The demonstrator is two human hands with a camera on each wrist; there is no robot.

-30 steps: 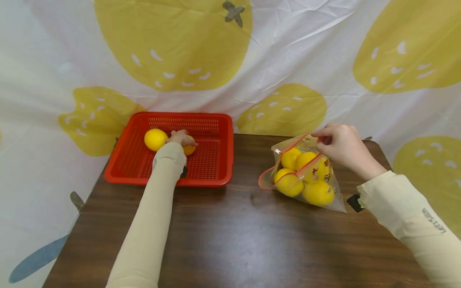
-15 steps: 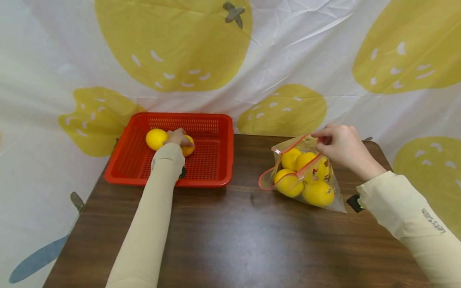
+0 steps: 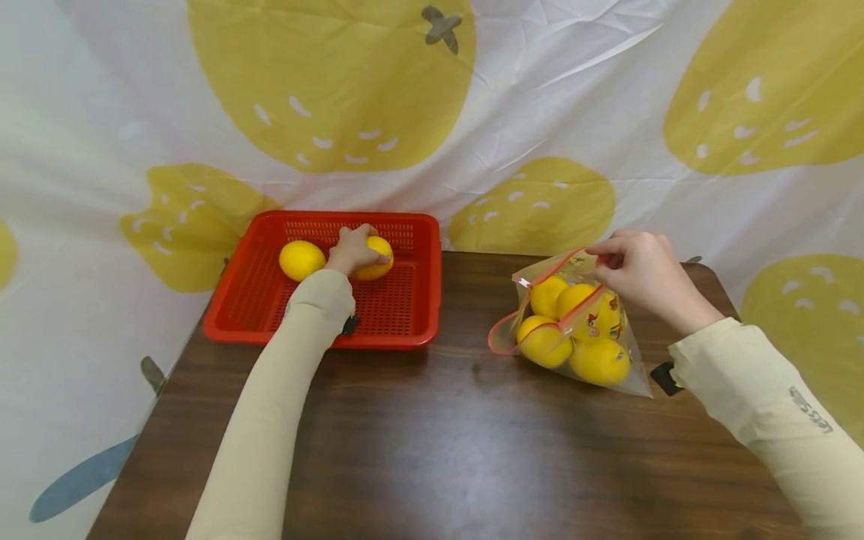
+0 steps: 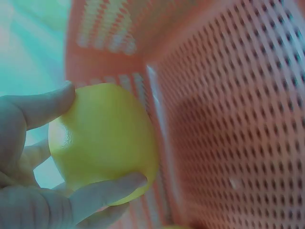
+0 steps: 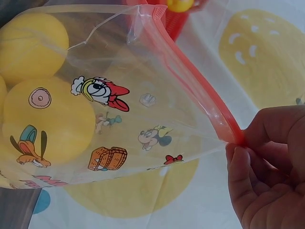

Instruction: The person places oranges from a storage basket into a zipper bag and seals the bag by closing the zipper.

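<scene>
My left hand [image 3: 354,249] grips a yellow lemon [image 4: 102,138] between thumb and fingers, inside the red plastic basket [image 3: 424,322]. In the left wrist view the lemon is held close to the perforated basket wall. A second lemon [image 3: 301,260] lies just left of that hand. On the right, my right hand [image 3: 641,270] pinches the top corner of a clear zip bag [image 5: 128,124] with a red-orange zip edge. The bag's mouth gapes towards the left. Several lemons [image 3: 599,361] are inside the bag, which has cartoon figures printed on it.
The basket and bag stand apart on a dark wooden table [image 3: 466,442]. Behind them hangs a white cloth [image 3: 526,90] with large yellow fruit prints, close to the table's back edge.
My left hand has closed round the right-hand lemon and moved it a little up and to the right. The right hand keeps its pinch on the bag.
</scene>
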